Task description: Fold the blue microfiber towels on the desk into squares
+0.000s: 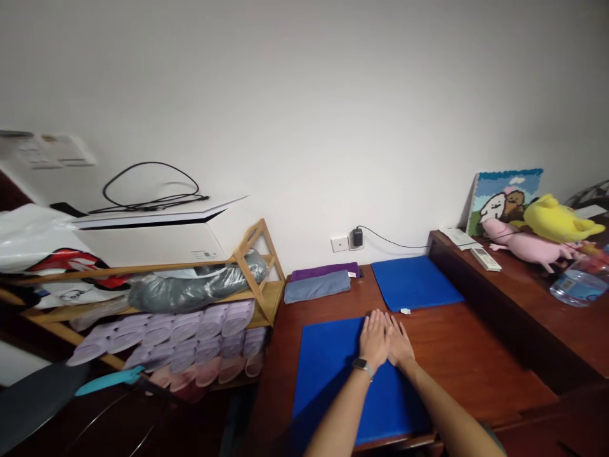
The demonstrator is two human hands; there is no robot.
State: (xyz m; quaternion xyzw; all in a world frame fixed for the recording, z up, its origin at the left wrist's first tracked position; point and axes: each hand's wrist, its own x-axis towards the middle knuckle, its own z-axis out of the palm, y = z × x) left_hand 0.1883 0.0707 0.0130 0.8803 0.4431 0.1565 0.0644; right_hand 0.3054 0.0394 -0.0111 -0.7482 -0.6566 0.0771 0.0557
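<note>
A flat blue cloth (328, 362) lies spread on the wooden table near its front edge. My left hand (374, 339), with a watch (363, 366) on the wrist, rests flat on the right part of this cloth, fingers stretched forward. Beside it and touching it, my right hand (398, 343) lies flat at the cloth's right edge, fingers pointing away from me. Neither hand grips anything. Farther back lies a second blue cloth (416, 282), with a small white tag at its front edge. To its left are a folded grey-blue cloth (318, 287) and a folded purple cloth (326, 271).
Left of the table (457, 355) stands a wooden rack (271, 298) with several lilac slippers (190, 330) and a white box (157, 241) on top. On the raised right surface are a remote (485, 259), plush toys (533, 246) and a plastic bottle (578, 285). A charger (357, 237) is plugged into the wall.
</note>
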